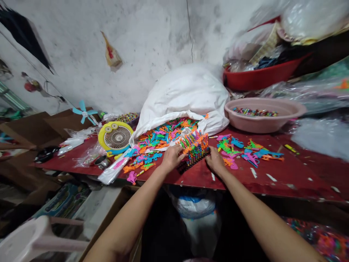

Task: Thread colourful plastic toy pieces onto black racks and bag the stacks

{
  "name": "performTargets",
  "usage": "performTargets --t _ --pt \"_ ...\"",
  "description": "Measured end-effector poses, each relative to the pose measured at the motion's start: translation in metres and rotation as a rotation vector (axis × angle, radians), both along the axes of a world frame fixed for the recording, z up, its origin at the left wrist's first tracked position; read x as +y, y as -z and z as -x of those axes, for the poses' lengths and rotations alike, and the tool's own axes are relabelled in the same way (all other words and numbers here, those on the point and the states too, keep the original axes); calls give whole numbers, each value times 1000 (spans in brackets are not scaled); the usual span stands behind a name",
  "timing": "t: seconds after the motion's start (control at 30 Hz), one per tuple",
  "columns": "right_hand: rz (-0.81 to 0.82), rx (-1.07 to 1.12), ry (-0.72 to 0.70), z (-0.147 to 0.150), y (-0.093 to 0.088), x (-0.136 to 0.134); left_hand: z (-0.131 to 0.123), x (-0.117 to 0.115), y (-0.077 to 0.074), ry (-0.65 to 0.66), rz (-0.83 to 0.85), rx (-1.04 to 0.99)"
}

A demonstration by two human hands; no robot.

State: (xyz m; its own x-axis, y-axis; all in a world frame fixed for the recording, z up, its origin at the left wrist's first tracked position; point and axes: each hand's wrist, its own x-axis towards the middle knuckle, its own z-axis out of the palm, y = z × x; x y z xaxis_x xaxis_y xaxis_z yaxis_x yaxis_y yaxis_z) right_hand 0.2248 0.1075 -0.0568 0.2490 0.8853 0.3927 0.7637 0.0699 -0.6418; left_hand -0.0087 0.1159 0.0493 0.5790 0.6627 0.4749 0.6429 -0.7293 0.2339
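Observation:
A dark rack (pixel 188 165) filled with rows of small colourful plastic pieces (pixel 195 145) is tilted at the front of the red table. My left hand (pixel 173 157) is closed round its left end, with fingertips by the upright pieces. At the other end, my right hand (pixel 215 159) grips the rack's edge. Behind it, a white sack (pixel 185 91) lies open, spilling orange, blue, green and pink plastic pieces (pixel 160 134). More loose pieces (pixel 252 153) lie on the table to the right of my right hand.
Left of the sack stands a yellow fan (pixel 116 137), with a metal cup (pixel 102 162) near it. A pink basin (pixel 264 122) of small pieces sits at right, below a red basin (pixel 261 78). The red table's (pixel 286 178) front edge runs before me; a pale plastic stool (pixel 40 236) is lower left.

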Motion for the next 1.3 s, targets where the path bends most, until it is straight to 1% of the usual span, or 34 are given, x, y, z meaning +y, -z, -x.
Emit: performTargets --t 0.07,0.1,0.17,0.23,0.27,0.3,0.37,0.4,0.47,0.53,0.6,0.67,0.73,0.8,0.87,0.93,1.03,1.13,1.2,1.3 --pt "-16 1 -16 -2 -1 1 4 -12 6 3 -50 -148" --pt "-24 6 -24 -2 -1 2 7 -18 11 -19 -74 -240" --pt "-37 18 -39 -2 -2 1 15 -29 27 -133 -90 -417" --pt "-51 28 -47 -1 -4 -3 24 -36 50 -289 -50 -503" --pt "-58 28 -48 0 -6 -7 29 -38 64 -334 -12 -472" --pt "-64 25 -49 0 -7 -13 33 -38 77 -334 27 -400" --pt "-89 13 -67 -3 -11 -30 39 -35 101 -238 100 -242" --pt "-104 5 -79 -8 -14 -39 41 -34 111 -191 126 -180" --pt "-130 -10 -79 -26 -19 -59 42 -32 122 -140 146 -101" --pt "-137 -33 -8 -55 -25 -75 41 -34 125 -147 124 -65" --pt "-122 -75 125 -89 -30 -86 37 -38 123 -162 85 -45" --pt "-64 -128 236 -120 -34 -90 30 -46 119 -180 46 -31" --pt "15 -197 283 -139 -37 -87 18 -58 115 -211 17 -20" --pt "75 -276 276 -143 -42 -78 2 -73 111 -263 -3 1" --pt "149 -348 259 -134 -48 -63 -17 -88 106 -314 -15 43" --pt "265 -376 253 -121 -55 -43 -35 -102 102 -320 -17 103" --pt "402 -334 271 -107 -62 -12 -58 -117 99 -260 0 157" --pt "440 -250 295 -108 -62 12 -79 -125 99 -203 15 159" --pt "453 -175 293 -114 -62 21 -93 -130 100 -174 34 179" --pt "436 -52 266 -122 -62 25 -119 -139 100 -123 76 209"
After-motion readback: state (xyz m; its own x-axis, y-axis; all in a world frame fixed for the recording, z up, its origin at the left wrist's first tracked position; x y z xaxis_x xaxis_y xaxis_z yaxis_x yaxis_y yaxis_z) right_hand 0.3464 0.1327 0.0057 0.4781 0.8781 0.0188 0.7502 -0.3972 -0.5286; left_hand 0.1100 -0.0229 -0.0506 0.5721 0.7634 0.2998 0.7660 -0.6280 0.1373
